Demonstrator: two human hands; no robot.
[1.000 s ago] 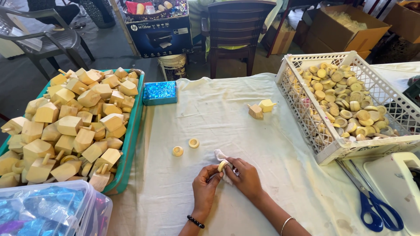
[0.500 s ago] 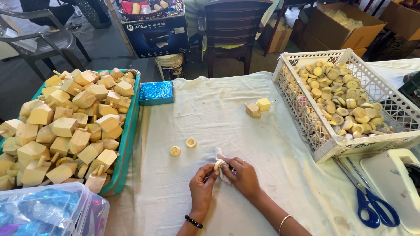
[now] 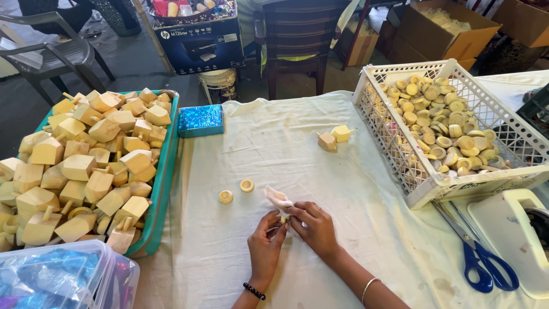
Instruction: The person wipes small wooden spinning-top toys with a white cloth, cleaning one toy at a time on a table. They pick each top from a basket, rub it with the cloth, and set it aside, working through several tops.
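My left hand [image 3: 266,243] and my right hand [image 3: 314,226] meet over the white cloth-covered table [image 3: 286,149], near its front edge. Together they pinch a small pale wooden piece [image 3: 282,218]. My right hand also holds a scrap of white cloth [image 3: 278,198] against that piece. Two small wooden rings [image 3: 226,197] [image 3: 247,185] lie on the cloth just left of my hands. Farther back sit a tan wooden block [image 3: 327,141] and a yellow one [image 3: 342,133], side by side.
A teal tray [image 3: 163,177] heaped with wooden spinning-top blocks fills the left. A white lattice crate [image 3: 400,154] of wooden rings stands right. Blue-handled scissors [image 3: 480,260] and a white device [image 3: 517,229] lie front right. A blue glittery box [image 3: 200,120], a clear bin [image 3: 74,277], chairs and cartons surround.
My hands have stayed in the same spot, turning the small piece slightly within the cloth scrap. The things on the table have not moved.
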